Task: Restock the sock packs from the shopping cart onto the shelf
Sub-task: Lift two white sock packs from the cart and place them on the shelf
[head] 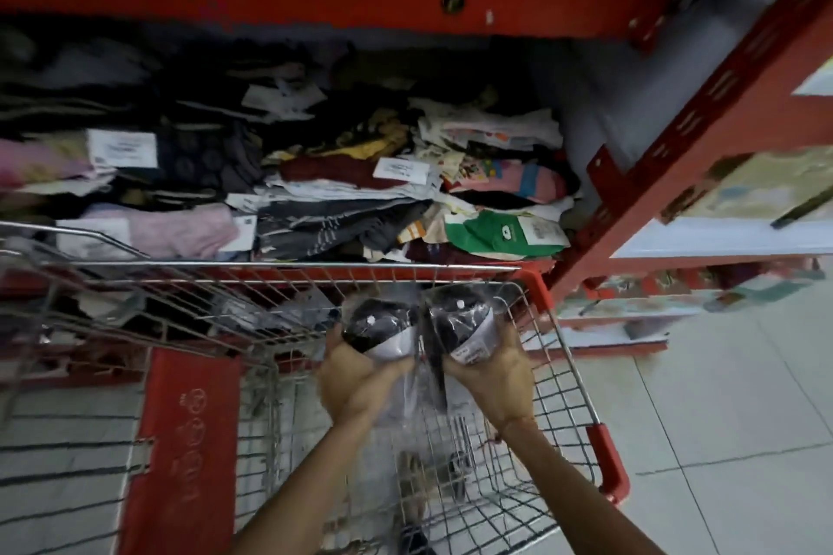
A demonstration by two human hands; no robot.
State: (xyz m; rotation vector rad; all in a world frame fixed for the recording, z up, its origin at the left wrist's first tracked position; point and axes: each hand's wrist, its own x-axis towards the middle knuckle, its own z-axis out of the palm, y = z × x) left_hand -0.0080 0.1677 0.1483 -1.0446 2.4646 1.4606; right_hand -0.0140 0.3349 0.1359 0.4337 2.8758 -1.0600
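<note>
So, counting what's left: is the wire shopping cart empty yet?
Not empty: dark packs still lie low in the wire shopping cart, beneath both hands.

Shelf [342, 176] crammed — gap far right

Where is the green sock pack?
The green sock pack lies at the shelf's front right, just behind the cart's rim, beside the red upright post.
</note>
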